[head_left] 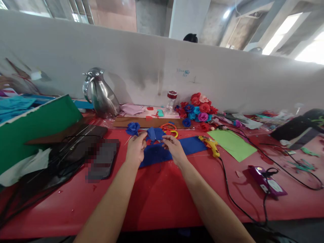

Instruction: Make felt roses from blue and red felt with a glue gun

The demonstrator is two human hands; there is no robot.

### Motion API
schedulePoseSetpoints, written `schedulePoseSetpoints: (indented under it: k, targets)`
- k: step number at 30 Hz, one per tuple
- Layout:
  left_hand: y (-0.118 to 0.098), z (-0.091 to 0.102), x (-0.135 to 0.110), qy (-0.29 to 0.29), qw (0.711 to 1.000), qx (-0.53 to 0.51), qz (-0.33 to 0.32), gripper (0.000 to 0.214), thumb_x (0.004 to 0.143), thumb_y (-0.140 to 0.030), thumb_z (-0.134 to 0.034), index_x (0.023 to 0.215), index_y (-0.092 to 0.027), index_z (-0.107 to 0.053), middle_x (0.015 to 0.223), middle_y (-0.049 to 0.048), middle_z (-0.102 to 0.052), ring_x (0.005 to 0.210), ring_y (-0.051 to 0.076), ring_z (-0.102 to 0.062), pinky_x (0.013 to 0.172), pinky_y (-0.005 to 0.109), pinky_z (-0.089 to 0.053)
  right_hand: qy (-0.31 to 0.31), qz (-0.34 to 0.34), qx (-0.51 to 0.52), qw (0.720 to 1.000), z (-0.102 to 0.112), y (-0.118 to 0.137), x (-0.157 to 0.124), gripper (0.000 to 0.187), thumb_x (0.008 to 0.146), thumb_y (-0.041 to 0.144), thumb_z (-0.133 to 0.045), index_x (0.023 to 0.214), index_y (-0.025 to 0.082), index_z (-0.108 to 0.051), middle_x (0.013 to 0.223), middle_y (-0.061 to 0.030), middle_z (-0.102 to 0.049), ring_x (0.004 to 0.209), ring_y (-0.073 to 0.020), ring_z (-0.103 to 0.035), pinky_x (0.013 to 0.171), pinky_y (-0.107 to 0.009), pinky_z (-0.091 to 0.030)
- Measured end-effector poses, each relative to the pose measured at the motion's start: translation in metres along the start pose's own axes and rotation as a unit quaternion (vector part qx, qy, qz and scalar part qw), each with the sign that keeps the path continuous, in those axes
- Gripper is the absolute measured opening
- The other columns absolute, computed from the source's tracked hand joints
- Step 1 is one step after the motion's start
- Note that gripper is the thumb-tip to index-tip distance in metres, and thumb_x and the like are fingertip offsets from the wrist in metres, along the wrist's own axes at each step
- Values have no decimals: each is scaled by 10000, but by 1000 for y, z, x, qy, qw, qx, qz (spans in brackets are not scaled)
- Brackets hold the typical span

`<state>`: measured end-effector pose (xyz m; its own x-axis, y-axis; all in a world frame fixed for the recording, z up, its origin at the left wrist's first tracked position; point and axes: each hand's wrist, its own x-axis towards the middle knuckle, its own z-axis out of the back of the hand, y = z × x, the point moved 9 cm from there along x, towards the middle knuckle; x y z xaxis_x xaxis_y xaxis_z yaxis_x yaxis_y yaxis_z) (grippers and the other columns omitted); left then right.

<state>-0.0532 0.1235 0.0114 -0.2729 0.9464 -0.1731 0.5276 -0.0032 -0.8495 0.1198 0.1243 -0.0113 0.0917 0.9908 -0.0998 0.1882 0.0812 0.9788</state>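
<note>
My right hand (174,148) covers part of the blue strip (194,145), whether my left hand (135,148) grips the blue paper (152,134) is too small to tell, blocky blurring masks the dark phone (107,161), the left edge cuts the green board (45,123), and the wall (141,64) hides all but a person's hair (190,38).

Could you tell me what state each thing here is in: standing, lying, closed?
Left hand, half curled, grip unclear
Right hand, half curled, grip unclear
Blue strip, spread flat
Glue gun, lying down, cord attached
Jug, standing upright
Jar, upright, lid on
Roses, heaped
Green sheet, lying flat
</note>
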Motion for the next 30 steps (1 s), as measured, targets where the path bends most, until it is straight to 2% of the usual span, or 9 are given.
schedulePoseSetpoints:
  k: [4,7,11,14,19,24,30]
  targets:
    - [24,-21,-12,85,992,23,86,299,460,-253,-769,536,-162,-494,408,-102,-418,312,1,-230,366,196,-133,37,-31,51,998,-3,5,-9,390,609,453,-710,896,199,-637,750,16,-647,628,-112,-589,560,-220,-428]
    - [32,-27,-18,108,988,41,105,300,478,-283,-784,543,-159,-519,360,-112,-365,308,7,-220,367,193,-142,32,-4,39,999,-3,13,-11,338,575,427,-749,791,194,-634,697,35,-626,599,-97,-550,564,-211,-415]
    - [31,-30,-21,116,987,64,89,355,508,-376,-811,617,-149,-561,376,-112,-374,314,9,-208,374,198,-135,14,37,5,999,2,21,-11,272,605,412,-726,720,180,-641,605,50,-584,536,-81,-478,534,-206,-369]
    - [30,-32,-21,120,987,81,73,410,436,-316,-857,692,-146,-586,391,-131,-350,332,10,-224,385,197,-121,9,69,-17,997,4,28,-11,236,629,397,-702,713,184,-647,582,55,-561,536,-88,-455,527,-215,-351]
    - [28,-29,-19,113,987,103,46,326,518,-345,-792,522,-160,-524,333,-116,-293,326,18,-214,390,212,-138,10,85,-11,996,4,31,-11,250,630,414,-696,705,182,-644,584,48,-542,535,-91,-431,524,-222,-330]
    - [26,-31,-18,130,983,122,42,256,569,-333,-716,473,-161,-551,288,-88,-307,311,32,-237,375,212,-153,2,69,-6,998,6,27,-10,309,643,475,-676,721,178,-644,557,54,-491,512,-89,-396,504,-228,-307]
    - [26,-33,-20,126,985,110,50,270,488,-312,-776,521,-146,-566,370,-84,-404,324,11,-226,373,205,-125,8,76,-30,997,7,27,-9,303,680,484,-646,723,185,-628,567,47,-489,513,-96,-398,502,-234,-310]
